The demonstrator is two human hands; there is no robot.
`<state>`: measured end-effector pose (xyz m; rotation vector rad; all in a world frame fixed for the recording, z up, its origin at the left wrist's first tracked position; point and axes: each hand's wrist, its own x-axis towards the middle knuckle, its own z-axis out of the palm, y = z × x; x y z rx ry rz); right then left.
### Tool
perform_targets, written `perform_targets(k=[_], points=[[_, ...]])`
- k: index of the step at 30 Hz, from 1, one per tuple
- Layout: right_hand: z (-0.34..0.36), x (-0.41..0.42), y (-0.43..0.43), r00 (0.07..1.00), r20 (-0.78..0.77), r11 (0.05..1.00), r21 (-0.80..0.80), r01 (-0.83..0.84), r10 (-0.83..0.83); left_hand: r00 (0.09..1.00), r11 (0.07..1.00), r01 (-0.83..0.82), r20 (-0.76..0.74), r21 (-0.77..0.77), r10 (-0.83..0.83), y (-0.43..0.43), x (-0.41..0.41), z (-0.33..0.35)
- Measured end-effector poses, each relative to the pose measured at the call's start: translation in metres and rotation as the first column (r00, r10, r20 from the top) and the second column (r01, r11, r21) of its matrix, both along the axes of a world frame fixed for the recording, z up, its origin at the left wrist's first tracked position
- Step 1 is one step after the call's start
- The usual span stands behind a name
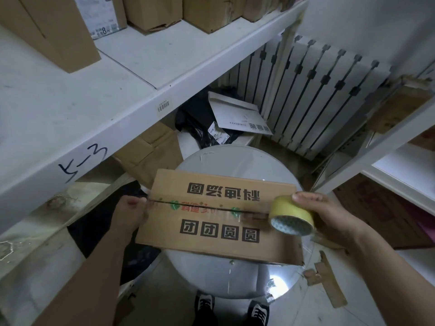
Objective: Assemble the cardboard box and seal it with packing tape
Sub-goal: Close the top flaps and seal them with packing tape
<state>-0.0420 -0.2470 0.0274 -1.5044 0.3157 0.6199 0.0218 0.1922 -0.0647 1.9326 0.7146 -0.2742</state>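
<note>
The flat brown cardboard box with black printed characters [219, 231] lies closed. Its two top flaps meet in a dark seam [200, 206] that runs along the long axis of the box, from the left end to the right end. At the right end of the box the right hand [329, 215] is wrapped around a yellowish roll of packing tape [292, 218], with the thumb on top of the roll. A clear strip seems to lie along the seam from the roll toward the left end, but I cannot tell how firmly it sticks. At the left end of the box the left hand [131, 212] grips the edge, and its thumb presses where the seam begins. The next pull, I think, must go in line with the seam and past the right end. Under the box is a round white table [235, 158]. Behind the box is a white ribbed radiator [317, 95], and left of it a white metal shelf [94, 128].
</note>
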Motion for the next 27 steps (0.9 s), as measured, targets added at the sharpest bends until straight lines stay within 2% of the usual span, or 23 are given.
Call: perform_targets(k=[2, 5, 12, 18, 27], points=[[-0.003, 0.001, -0.001, 0.997, 0.015, 0.99, 0.118, 0.078, -0.08, 0.999, 0.999, -0.035, 0.015, -0.008, 0.035, -0.002, -0.001, 0.0], [-0.003, 0.002, 0.0, 0.991, 0.032, 0.979, 0.166, 0.121, -0.128, 0.998, 0.999, -0.028, 0.057, -0.042, 0.03, 0.0, 0.0, -0.01], [-0.004, 0.0, 0.004, 0.996, 0.052, 0.997, -0.029, 0.071, -0.069, 0.989, 0.998, -0.043, 0.139, -0.054, 0.05, -0.014, -0.002, 0.01], [-0.008, -0.004, 0.003, 0.999, 0.041, 0.975, -0.222, 0.026, -0.017, 0.98, 0.995, -0.05, 0.188, -0.086, 0.065, -0.028, -0.005, 0.026], [-0.001, -0.012, 0.007, 0.998, 0.052, 0.916, -0.401, -0.002, 0.025, 0.968, 0.998, 0.027, 0.246, 0.063, -0.042, -0.044, -0.012, 0.041]])
